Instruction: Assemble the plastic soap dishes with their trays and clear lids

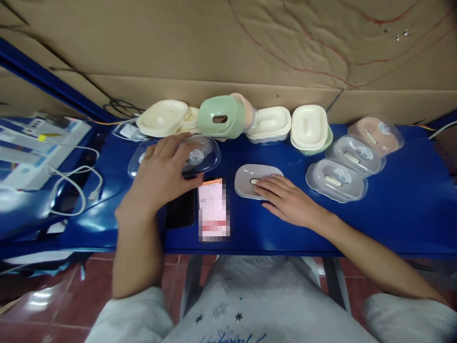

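Observation:
A pale grey oval dish (pixel 244 187) lies on the blue table in front of me, with a small cream bar (pixel 253 181) in a dark-rimmed slot at its middle. My right hand (pixel 287 199) rests on the dish from the right, fingers stretched out and fingertips at the bar. On the left, my left hand (pixel 162 174) reaches over clear plastic covers (pixel 209 151) bearing round labels. Its fingers are apart and bent over them; whether they touch is unclear. Below its thumb lie a dark phone (pixel 180 209) and a lit phone (pixel 213 209) showing a timer.
Along the cardboard wall stand cream containers (pixel 162 117), a green slotted container (pixel 207 116), a white dish (pixel 273 121) and a cream box (pixel 309 126). Several covered, labelled boxes (pixel 337 180) sit at the right. A power strip (pixel 46 155) and white cables (pixel 84 190) lie far left.

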A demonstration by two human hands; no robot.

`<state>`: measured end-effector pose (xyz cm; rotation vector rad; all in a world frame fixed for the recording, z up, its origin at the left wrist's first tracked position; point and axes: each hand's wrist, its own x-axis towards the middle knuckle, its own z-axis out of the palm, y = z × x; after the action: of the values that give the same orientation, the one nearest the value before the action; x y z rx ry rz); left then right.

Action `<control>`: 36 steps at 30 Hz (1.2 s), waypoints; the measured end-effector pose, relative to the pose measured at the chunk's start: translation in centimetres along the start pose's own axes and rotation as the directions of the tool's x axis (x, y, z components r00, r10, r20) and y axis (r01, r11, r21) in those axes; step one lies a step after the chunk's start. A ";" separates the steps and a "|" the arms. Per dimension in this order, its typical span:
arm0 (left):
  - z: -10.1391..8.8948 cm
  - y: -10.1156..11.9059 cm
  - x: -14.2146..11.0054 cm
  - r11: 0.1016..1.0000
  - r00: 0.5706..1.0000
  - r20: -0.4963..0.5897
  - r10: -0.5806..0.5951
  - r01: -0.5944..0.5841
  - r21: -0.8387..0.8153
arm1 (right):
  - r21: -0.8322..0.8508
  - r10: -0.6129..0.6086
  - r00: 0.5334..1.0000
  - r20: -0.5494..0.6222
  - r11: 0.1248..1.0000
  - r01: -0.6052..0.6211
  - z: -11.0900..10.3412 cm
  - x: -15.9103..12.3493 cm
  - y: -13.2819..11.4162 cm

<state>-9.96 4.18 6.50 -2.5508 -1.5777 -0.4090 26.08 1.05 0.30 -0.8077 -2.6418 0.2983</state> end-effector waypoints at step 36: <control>5.7 8.0 1.9 0.859 0.892 0.030 0.451 -0.424 -0.288 | -0.112 -0.005 0.999 -0.045 0.994 0.000 -2.7 -1.5 3.4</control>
<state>-1.06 3.55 1.92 -3.0706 -0.9572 -0.4833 29.96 3.23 1.33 -0.8355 -2.6364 0.1306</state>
